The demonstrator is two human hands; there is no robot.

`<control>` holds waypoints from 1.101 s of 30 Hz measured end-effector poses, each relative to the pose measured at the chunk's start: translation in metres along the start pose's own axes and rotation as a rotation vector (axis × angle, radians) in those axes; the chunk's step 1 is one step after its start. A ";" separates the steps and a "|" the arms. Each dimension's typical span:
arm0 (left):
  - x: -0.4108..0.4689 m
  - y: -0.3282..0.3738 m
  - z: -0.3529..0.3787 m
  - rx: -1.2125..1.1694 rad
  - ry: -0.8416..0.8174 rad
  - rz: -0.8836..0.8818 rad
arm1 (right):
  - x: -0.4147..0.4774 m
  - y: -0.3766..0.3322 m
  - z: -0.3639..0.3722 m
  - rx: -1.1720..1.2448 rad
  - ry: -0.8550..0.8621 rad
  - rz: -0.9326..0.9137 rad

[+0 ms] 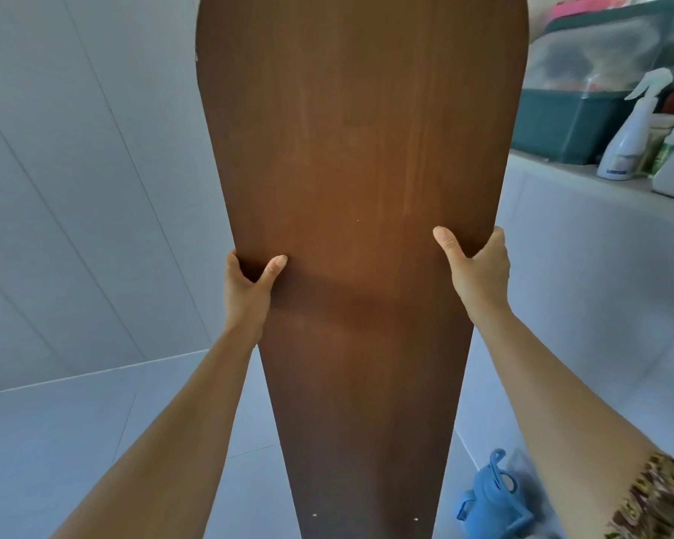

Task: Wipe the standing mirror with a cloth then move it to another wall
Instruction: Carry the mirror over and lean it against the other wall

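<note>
The standing mirror (351,169) fills the middle of the view, upright, with its brown wooden back toward me; the glass side is hidden. My left hand (250,285) grips its left edge at mid height, thumb flat on the wood and fingers wrapped behind. My right hand (473,266) clasps the right edge a little higher, thumb on the back panel. No cloth is in view.
A pale tiled wall (74,188) stands on the left and a light tiled floor (94,441) below. On the right a white ledge (584,188) carries a green storage bin (561,126) and a spray bottle (627,138). A blue plastic object (491,499) lies on the floor at the lower right.
</note>
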State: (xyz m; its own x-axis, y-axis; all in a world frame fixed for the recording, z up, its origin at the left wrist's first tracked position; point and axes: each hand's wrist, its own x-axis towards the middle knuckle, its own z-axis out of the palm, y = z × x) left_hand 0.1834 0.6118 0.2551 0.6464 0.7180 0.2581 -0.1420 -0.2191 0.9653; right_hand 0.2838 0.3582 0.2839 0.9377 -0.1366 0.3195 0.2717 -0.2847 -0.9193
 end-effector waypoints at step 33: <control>0.048 -0.071 0.037 -0.163 0.135 -0.069 | 0.031 0.080 0.053 0.056 0.020 0.188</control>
State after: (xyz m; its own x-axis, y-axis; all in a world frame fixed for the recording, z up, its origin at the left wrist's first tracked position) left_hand 0.2522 0.6379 0.1977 0.5539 0.8120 0.1838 -0.2278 -0.0646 0.9716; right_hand 0.3460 0.3813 0.2077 0.9687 -0.2012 0.1451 0.1045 -0.1992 -0.9744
